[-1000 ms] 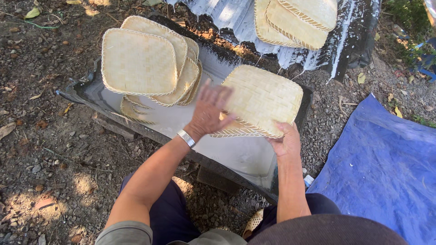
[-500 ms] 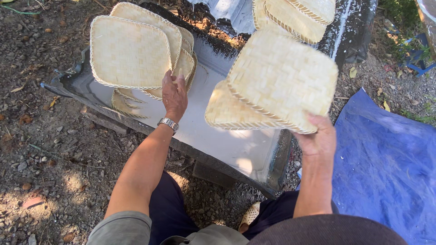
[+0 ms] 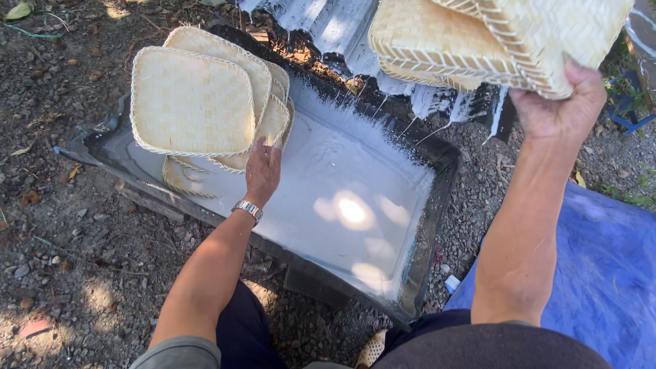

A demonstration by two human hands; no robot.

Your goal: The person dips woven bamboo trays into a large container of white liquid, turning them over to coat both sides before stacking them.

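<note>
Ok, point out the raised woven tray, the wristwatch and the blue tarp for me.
raised woven tray (image 3: 547,34), head view, on its woven side near the rim.
wristwatch (image 3: 247,210), head view, on the metal band at the left wrist.
blue tarp (image 3: 601,273), head view, on its open middle.

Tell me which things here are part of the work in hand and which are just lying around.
In use:
right hand lifting a woven basket
left hand on the stack of woven trays
black trough of white liquid

Lying about:
blue tarp
dry leaves
gravel ground
</note>
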